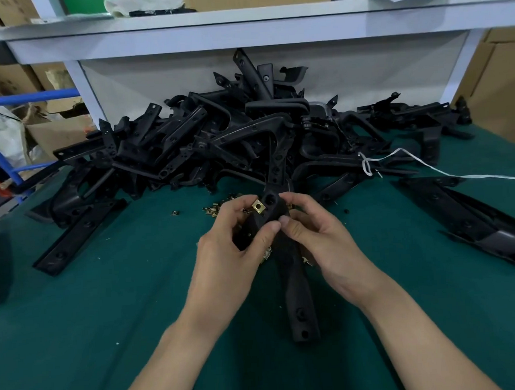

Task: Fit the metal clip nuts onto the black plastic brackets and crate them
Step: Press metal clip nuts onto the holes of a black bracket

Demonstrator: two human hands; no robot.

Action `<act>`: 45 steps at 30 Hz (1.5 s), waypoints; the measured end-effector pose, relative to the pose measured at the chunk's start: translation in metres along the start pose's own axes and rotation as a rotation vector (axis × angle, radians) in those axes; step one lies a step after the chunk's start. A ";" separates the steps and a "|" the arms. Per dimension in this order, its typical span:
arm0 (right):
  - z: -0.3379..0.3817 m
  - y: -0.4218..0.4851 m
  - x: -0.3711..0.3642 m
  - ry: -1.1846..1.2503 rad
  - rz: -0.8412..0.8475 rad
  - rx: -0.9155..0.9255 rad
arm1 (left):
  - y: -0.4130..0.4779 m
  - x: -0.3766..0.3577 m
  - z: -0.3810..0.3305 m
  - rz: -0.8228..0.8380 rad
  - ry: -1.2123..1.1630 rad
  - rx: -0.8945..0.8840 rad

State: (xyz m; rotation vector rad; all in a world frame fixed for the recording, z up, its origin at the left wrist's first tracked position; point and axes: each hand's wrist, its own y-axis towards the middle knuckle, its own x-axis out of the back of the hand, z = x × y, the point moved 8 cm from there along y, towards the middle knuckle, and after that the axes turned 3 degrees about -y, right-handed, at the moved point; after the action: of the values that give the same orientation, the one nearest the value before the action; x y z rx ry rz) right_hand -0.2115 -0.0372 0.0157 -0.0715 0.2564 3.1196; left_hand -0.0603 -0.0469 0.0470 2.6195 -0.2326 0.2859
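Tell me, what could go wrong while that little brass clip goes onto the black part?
1. The clip nut sits at the edge of the bracket, beside a hole; pushed on crooked, it may not line up.
2. It is small; slipping from between the left hand and right hand, it could get lost among the loose clip nuts on the green mat.
3. The pile of brackets behind is stacked loosely and might slide forward.

Green tabletop (107, 322), and it's loaded: a heap of black brackets (232, 142) along the back, one long bracket (76, 234) lying apart on the left, a wider bracket (466, 219) on the right, brass clip nuts (216, 208) scattered mid-table, and white string (367, 166) trailing off right.
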 end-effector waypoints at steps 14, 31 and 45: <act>-0.007 0.003 -0.006 0.094 0.016 -0.036 | -0.005 -0.001 -0.002 -0.106 -0.009 -0.044; -0.004 0.001 -0.007 0.112 0.023 -0.040 | -0.005 -0.003 -0.008 -0.088 -0.059 -0.071; -0.004 0.000 -0.007 0.094 0.014 -0.044 | -0.004 -0.002 -0.012 -0.093 -0.048 -0.092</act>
State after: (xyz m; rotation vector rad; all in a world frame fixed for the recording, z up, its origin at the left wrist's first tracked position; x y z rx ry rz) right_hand -0.2040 -0.0383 0.0119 -0.2175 0.1901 3.1405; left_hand -0.0632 -0.0378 0.0552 2.5388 -0.1362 0.1761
